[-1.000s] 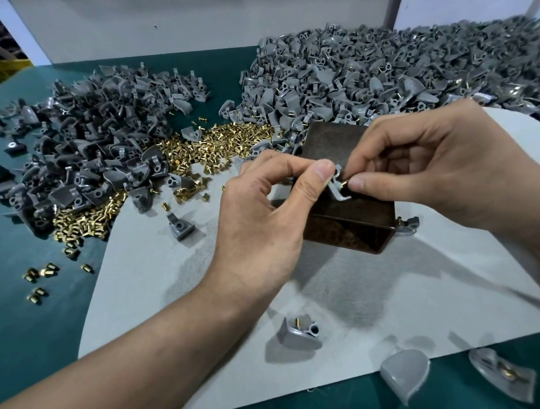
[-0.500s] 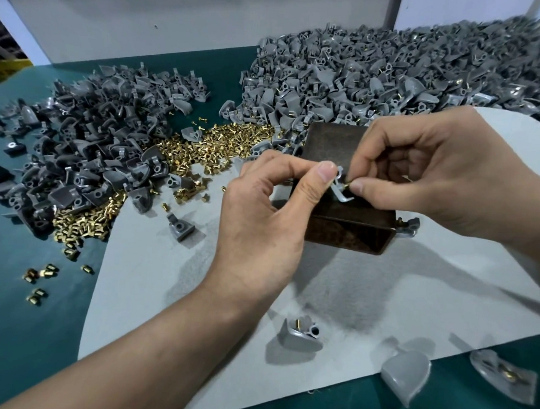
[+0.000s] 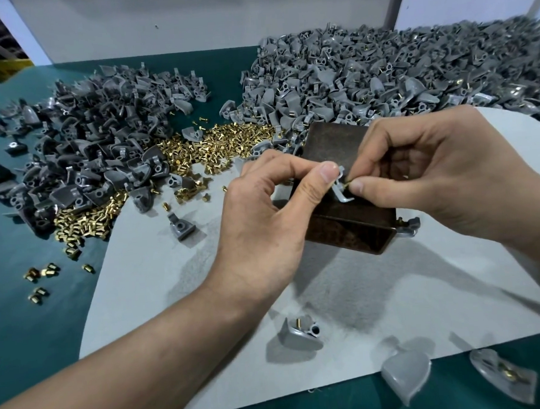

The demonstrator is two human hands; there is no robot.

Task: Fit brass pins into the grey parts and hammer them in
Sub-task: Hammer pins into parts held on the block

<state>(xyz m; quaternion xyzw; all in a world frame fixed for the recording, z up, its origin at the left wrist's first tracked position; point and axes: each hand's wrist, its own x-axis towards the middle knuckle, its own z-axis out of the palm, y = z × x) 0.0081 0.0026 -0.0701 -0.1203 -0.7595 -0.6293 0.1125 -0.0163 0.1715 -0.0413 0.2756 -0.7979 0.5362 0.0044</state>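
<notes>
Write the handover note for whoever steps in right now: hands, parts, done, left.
Left hand pinches one grey part over the brown block. Right hand pinches a brass pin at that part; I cannot tell whether it is seated.
Loose pins lie heaped beyond the hands, with grey parts to their left. The far right heap shows pins fitted in many parts; one pinned part lies on the mat.
Left: seat this pin, hammer it. No hammer in view.
</notes>
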